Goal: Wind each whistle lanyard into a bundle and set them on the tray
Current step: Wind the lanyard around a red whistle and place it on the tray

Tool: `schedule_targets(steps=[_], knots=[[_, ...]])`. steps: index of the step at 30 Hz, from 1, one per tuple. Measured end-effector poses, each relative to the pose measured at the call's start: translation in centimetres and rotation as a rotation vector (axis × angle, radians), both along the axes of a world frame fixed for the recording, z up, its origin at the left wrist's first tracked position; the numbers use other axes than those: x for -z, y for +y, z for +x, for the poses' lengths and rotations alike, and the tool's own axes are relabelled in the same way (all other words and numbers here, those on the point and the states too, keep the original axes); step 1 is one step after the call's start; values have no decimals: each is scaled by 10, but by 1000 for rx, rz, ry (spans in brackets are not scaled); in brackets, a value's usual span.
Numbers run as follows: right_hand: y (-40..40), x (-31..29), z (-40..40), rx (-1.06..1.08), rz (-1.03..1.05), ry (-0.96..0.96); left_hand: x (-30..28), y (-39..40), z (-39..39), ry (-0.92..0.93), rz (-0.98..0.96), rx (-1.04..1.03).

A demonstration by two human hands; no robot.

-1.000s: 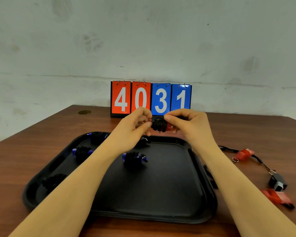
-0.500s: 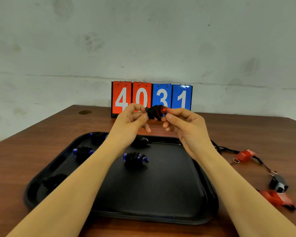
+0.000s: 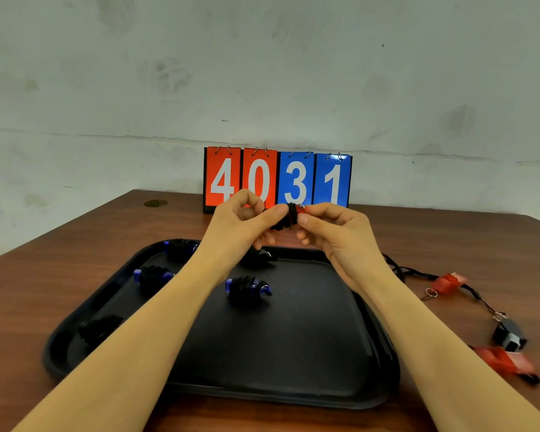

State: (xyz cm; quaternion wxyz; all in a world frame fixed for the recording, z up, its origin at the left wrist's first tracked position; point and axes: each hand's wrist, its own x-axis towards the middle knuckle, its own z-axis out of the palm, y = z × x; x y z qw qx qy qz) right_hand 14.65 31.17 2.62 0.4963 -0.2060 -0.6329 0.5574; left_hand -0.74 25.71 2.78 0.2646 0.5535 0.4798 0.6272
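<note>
Far to the left of the grip and below it, a black bundle point(image 3: 99, 329) lies in the near-left corner of the black tray point(image 3: 278, 353). Farther along that side sit two more wound bundles with blue whistles — one point(image 3: 152, 276) just left of the left forearm, another point(image 3: 181, 248) by the tray's far rim. The tray rests on the brown counter point(image 3: 28, 291), under both forearms.

The left hand point(image 3: 242, 224) is raised above the tray's far edge, its thumb and curled fingers pinching the left end of a wound black lanyard bundle point(image 3: 286, 217). Below the grip and a little toward the person, a fourth blue-whistle bundle point(image 3: 247, 289) lies on the tray floor; another dark bundle point(image 3: 259, 255) sits directly under the hands, mostly hidden.

The right hand point(image 3: 334, 232) pinches the bundle's right end, where a red whistle tip and a small metal ring show. So both hands are clamped on the one bundle, held in the air between them. Behind the grip stands a flip scoreboard point(image 3: 278, 179) reading 4031.

To the right of the grip, off the tray, loose whistles lie on the counter — a red whistle point(image 3: 448, 282), a black whistle point(image 3: 508, 335) and a second red one point(image 3: 502, 361) nearest the person, blurred. Black cord point(image 3: 477, 297) seems to link them.
</note>
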Motion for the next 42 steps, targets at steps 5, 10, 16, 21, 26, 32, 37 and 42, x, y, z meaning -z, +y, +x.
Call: schedule_targets(steps=[5,10,16,21,26,32,37,42], knots=[[1,-1,3,35,-17,1,0,-1,1,-60,-62,159],[1,-1,3,99,34,-106,0,-5,3,107,-41,168],[1,0,-2,195,49,-127,4,-2,4,201,22,47],[-2,-1,-4,224,61,-108,6,1,7,190,35,15],[-5,0,-6,244,102,-88,5,-1,7,201,20,9],[-4,3,-5,208,143,-122,3,-1,5,204,22,-2],[-2,5,-6,232,216,-165,2,-3,3,205,15,15],[-3,6,-6,330,480,-270,2,-3,2,224,-6,30]])
